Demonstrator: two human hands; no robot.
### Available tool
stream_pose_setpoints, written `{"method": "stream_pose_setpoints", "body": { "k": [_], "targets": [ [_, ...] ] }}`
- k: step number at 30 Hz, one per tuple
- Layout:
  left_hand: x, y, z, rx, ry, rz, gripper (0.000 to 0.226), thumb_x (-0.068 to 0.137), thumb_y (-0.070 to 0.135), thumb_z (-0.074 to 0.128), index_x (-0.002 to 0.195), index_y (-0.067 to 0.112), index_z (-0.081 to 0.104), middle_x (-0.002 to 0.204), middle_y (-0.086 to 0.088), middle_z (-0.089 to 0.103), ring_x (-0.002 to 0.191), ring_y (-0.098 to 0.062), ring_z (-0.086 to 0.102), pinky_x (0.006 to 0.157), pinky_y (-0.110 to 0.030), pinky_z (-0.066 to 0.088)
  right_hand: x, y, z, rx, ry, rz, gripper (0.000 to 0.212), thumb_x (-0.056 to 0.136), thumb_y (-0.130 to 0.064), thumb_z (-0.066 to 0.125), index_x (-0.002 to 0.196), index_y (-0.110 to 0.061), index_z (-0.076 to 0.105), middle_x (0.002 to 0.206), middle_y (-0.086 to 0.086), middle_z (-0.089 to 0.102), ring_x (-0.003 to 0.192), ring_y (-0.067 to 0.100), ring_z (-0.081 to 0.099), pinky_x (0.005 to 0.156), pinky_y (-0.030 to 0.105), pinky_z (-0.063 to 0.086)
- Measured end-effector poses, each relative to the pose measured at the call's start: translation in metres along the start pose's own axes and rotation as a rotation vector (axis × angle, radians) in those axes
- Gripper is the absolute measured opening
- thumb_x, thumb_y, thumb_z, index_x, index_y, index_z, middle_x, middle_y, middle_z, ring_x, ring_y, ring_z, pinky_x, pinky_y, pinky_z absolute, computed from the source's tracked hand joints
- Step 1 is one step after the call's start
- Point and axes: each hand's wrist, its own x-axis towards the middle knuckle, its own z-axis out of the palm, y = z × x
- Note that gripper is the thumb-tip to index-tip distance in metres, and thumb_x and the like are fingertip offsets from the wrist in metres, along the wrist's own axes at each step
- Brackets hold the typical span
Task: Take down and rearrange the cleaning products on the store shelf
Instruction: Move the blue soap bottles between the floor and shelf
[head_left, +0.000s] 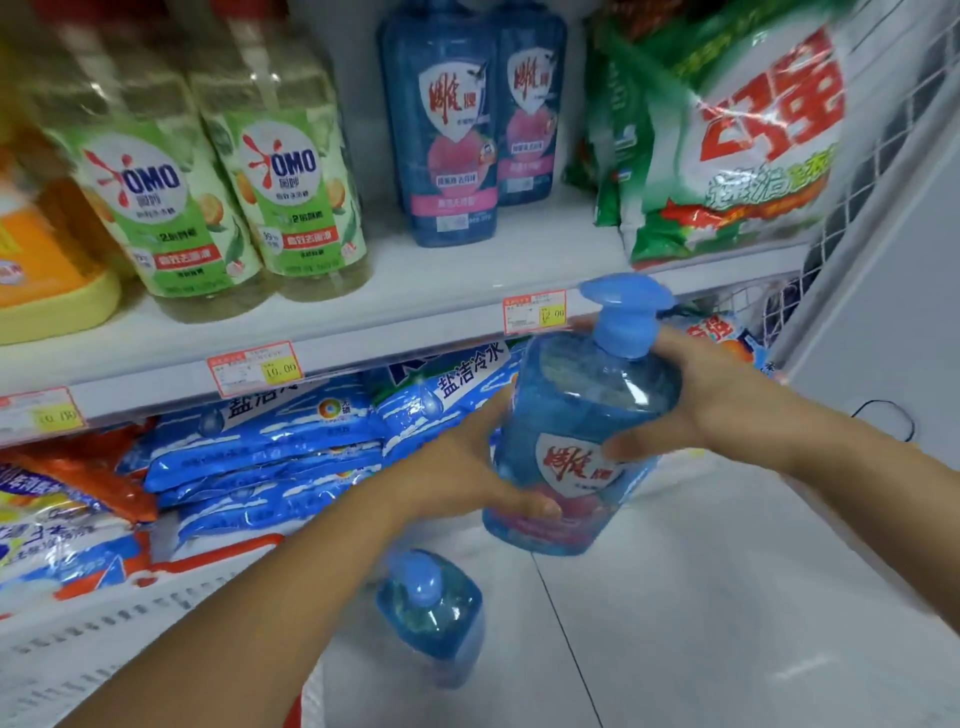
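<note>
The white shelf (441, 291) carries a big green and white bag (727, 156) at its right end, and two blue bottles (452, 130) stand beside the bag. In front of the shelf edge, a blue pump bottle (576, 415) is in the air, a little tilted. The left hand (457, 478) has its fingers clamped on the bottle's lower left side. The right hand (727, 400) has its fingers clamped on the upper right side, with the thumb on the label. Below them, a smaller-looking pump bottle (431, 618) stands on the floor (727, 597).
</note>
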Motion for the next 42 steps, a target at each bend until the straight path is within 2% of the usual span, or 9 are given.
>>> {"method": "stream_pose_setpoints", "body": {
  "k": [5,7,11,16,20,23,28,36,42],
  "targets": [
    [0.011,0.055,-0.025,-0.114,0.266,0.147,0.073,0.049,0.032,0.097,0.111,0.04,0.059,0.105,0.024,0.07,0.099,0.003,0.066,0.089,-0.03,0.056,0.006,-0.029,-0.038,0.164,0.168,-0.177,0.111,0.048,-0.029,0.094,0.14,-0.055,0.038,0.131,-0.021,0.059,0.116,-0.005,0.06,0.086,0.019,0.054],
    [0.017,0.073,-0.032,-0.155,0.379,0.214,0.072,0.048,0.031,0.098,0.108,0.04,0.059,0.102,0.025,0.07,0.096,0.005,0.066,0.085,-0.024,0.056,0.011,-0.03,-0.033,0.137,0.166,-0.183,0.103,0.053,-0.029,0.094,0.14,-0.044,0.041,0.125,-0.022,0.064,0.105,-0.009,0.064,0.079,0.012,0.053],
    [0.034,0.109,-0.057,-0.048,0.463,0.37,0.075,0.054,0.029,0.096,0.116,0.037,0.054,0.101,0.028,0.066,0.092,0.015,0.061,0.074,-0.004,0.046,0.037,-0.04,-0.04,0.056,0.182,-0.22,0.059,0.051,-0.017,0.085,0.104,-0.03,0.064,0.091,-0.029,0.073,0.088,-0.011,0.068,0.069,0.004,0.049],
    [0.069,0.122,-0.086,0.106,0.522,0.414,0.09,0.056,0.038,0.094,0.125,0.049,0.037,0.118,0.027,0.059,0.106,0.017,0.053,0.089,-0.01,0.046,0.084,-0.044,-0.068,0.045,0.233,-0.271,0.069,0.051,-0.008,0.089,0.116,-0.015,0.065,0.091,-0.029,0.073,0.088,-0.012,0.067,0.074,0.007,0.051],
    [0.102,0.114,-0.092,0.153,0.493,0.331,0.092,0.055,0.048,0.093,0.13,0.04,0.04,0.122,0.025,0.059,0.112,0.008,0.055,0.097,-0.027,0.051,0.117,-0.028,-0.078,-0.044,0.244,-0.26,0.075,0.057,-0.002,0.091,0.124,-0.004,0.056,0.081,-0.031,0.07,0.071,-0.013,0.064,0.057,0.005,0.046],
    [0.115,0.112,-0.093,0.165,0.47,0.319,0.079,0.066,0.044,0.087,0.128,0.04,0.038,0.116,0.03,0.057,0.104,0.013,0.056,0.086,-0.011,0.045,0.133,-0.023,-0.091,-0.057,0.202,-0.213,0.079,0.052,-0.019,0.09,0.125,-0.012,0.06,0.096,-0.019,0.075,0.088,-0.002,0.07,0.073,0.014,0.056],
    [0.114,0.095,-0.103,0.438,0.422,0.233,0.097,0.075,0.067,0.069,0.152,0.033,0.021,0.149,0.024,0.036,0.131,0.003,0.039,0.111,-0.028,0.038,0.158,-0.02,-0.109,-0.094,0.194,-0.16,0.09,0.049,-0.045,0.091,0.13,-0.027,0.056,0.111,-0.013,0.073,0.101,0.007,0.07,0.094,0.038,0.056],
    [0.098,0.053,-0.104,1.026,0.291,0.076,0.079,0.088,0.076,0.033,0.154,0.033,0.023,0.163,0.009,0.018,0.146,-0.011,0.024,0.118,-0.03,0.024,0.171,-0.008,-0.107,-0.077,0.227,-0.208,0.087,0.05,-0.046,0.086,0.13,-0.031,0.056,0.11,-0.019,0.072,0.1,-0.002,0.068,0.088,0.023,0.054],
    [0.102,0.048,-0.102,1.109,0.375,0.146,0.075,0.091,0.074,0.028,0.153,0.033,0.024,0.163,0.01,0.018,0.147,-0.008,0.023,0.115,-0.027,0.024,0.195,0.013,-0.094,0.003,0.336,-0.271,0.106,0.045,-0.033,0.092,0.139,-0.01,0.049,0.115,-0.017,0.069,0.1,-0.01,0.065,0.081,0.008,0.051]
  ]
}}
